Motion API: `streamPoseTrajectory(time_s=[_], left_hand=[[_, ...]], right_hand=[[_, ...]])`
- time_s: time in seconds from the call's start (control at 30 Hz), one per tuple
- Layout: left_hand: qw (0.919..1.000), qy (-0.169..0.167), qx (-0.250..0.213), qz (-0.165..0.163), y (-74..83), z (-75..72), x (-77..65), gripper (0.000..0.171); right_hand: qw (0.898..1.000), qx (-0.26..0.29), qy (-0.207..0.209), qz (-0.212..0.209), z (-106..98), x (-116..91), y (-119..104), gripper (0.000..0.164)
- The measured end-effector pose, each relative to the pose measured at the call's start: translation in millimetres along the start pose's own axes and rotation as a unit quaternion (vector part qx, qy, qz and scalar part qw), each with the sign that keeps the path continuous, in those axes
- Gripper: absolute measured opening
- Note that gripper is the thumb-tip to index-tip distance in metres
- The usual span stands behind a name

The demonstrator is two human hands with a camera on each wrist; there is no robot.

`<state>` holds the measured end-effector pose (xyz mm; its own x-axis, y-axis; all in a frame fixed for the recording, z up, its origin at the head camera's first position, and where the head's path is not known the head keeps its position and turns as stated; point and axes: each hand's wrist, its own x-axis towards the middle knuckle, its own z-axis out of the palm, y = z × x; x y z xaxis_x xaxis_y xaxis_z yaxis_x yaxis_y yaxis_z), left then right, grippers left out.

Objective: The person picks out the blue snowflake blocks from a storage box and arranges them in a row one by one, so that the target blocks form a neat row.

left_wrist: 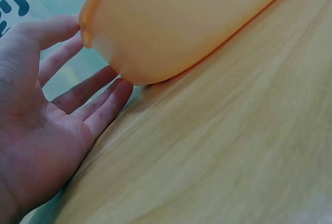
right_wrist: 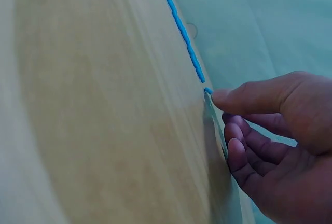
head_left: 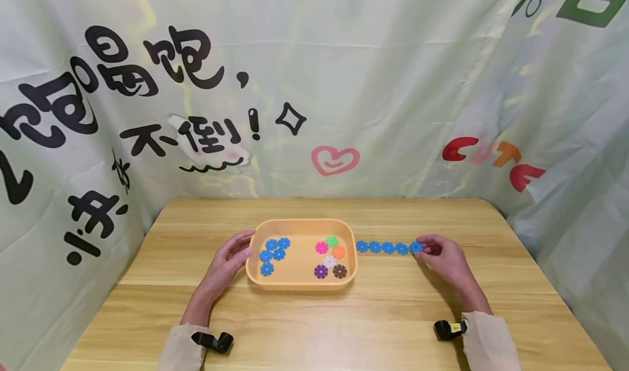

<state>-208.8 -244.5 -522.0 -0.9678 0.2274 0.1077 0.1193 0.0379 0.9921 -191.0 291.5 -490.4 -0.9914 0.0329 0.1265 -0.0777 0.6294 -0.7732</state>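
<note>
My left hand [head_left: 227, 263] rests against the left end of an orange plastic tray [head_left: 300, 286]. In the left wrist view the fairly straight fingers and thumb of the left hand [left_wrist: 62, 99] touch the tray's end wall [left_wrist: 155, 32]. Between thumb and fingers, my right hand [head_left: 444, 256] pinches a blue snowflake disc [head_left: 416, 247]. It sits at the right end of a row of blue snowflake discs [head_left: 388, 247] that runs out from the tray's right side. The right wrist view shows the pinched disc's edge [right_wrist: 208, 91] close to the table, a small gap from the row [right_wrist: 181, 29].
Inside the tray, several blue discs [head_left: 272, 244] lie at the left. Pink [head_left: 321, 247], green [head_left: 332, 241], orange [head_left: 338, 252], white [head_left: 329, 261], purple [head_left: 321, 271] and brown discs [head_left: 339, 271] lie at the right. A printed curtain [head_left: 393, 98] hangs behind the wooden table [head_left: 314, 327].
</note>
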Motion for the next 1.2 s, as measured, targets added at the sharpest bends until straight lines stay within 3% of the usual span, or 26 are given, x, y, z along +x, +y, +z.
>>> streamPoseTrajectory(time_s=[0.33,0.77,1.03,1.2], left_hand=[[1.0000,-0.001,0.003,-0.002,-0.5,0.7,0.6,0.047],[1.0000,0.001,0.000,0.003,0.3,0.7,0.5,0.047],[1.0000,0.002,0.005,0.004,-1.5,-0.2,-0.8,0.046],[0.9999,0.011,-0.001,-0.005,-0.2,1.7,-0.4,0.045]], right_hand=[[0.999,-0.041,-0.013,0.006,1,-1,2,0.029],[0.999,-0.044,-0.023,0.000,1,-1,2,0.031],[1.000,-0.008,-0.008,-0.002,-2,-4,-4,0.032],[0.999,0.028,0.011,-0.027,-4,-5,-14,0.032]])
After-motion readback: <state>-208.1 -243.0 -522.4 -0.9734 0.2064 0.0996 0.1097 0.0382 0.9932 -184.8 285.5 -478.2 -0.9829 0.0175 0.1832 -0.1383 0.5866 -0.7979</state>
